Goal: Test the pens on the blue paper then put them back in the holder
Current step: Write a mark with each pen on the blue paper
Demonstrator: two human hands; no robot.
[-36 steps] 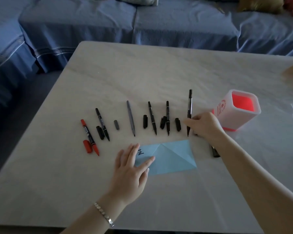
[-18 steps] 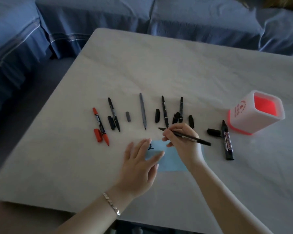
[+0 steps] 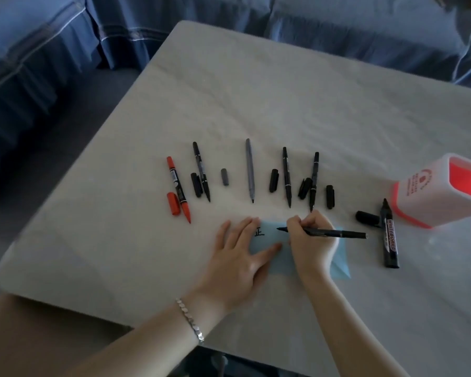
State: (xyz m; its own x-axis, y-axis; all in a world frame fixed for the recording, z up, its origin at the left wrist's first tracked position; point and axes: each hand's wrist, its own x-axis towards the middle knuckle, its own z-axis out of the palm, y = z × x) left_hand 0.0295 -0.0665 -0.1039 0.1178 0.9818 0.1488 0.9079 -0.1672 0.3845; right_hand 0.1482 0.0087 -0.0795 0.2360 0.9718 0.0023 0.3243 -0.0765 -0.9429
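Having lifted the thin black pen [image 3: 335, 233] off the table [image 3: 256, 91], the right hand [image 3: 307, 240] now grips it over the near blue paper [image 3: 340, 268] (flat left hand [image 3: 242, 257] pinning it), ready to test.

Seven pens [image 3: 249, 170], seven caps [image 3: 224, 177], paper [image 3: 340, 265], holder [image 3: 419, 197]

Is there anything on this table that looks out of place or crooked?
Nothing is spilled or broken. One black cap lies slanted against a black pen, while the other caps in the row lie parallel to the pens. The whiteboard marker lies apart from the row, beside the holder.
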